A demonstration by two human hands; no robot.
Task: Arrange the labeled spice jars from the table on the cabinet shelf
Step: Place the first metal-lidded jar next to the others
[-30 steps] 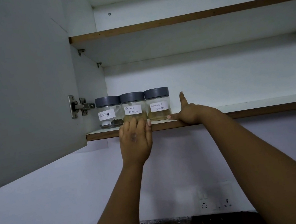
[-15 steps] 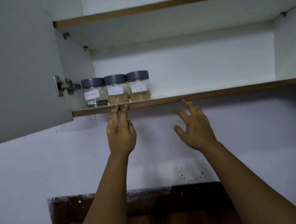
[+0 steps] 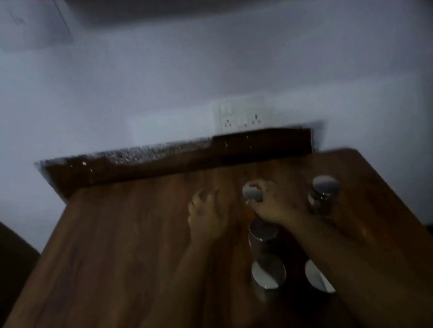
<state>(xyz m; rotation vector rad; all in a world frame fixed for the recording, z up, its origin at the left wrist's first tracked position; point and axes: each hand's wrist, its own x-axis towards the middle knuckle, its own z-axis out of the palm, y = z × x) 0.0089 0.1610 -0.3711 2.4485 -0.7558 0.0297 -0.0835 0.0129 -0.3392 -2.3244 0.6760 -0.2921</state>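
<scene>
A: How many spice jars are left on the table (image 3: 129, 262)?

B: Five by my count, all right of centre, blurred. The right hand (image 3: 271, 203) curls over the far jar (image 3: 252, 192); another jar (image 3: 324, 189) stands well to its right.

A: The left hand (image 3: 206, 216)?

B: Loosely spread, holding nothing. The shelf isn't visible, so much work remains.

Whole frame motion-blurred, dim. Jar labels unreadable. Right hand (image 3: 269, 200) covers part of far jar (image 3: 251, 193); grip unclear. Right forearm hides part of nearest jar (image 3: 317, 278). Surface (image 3: 112, 265) near edge cut off.
</scene>
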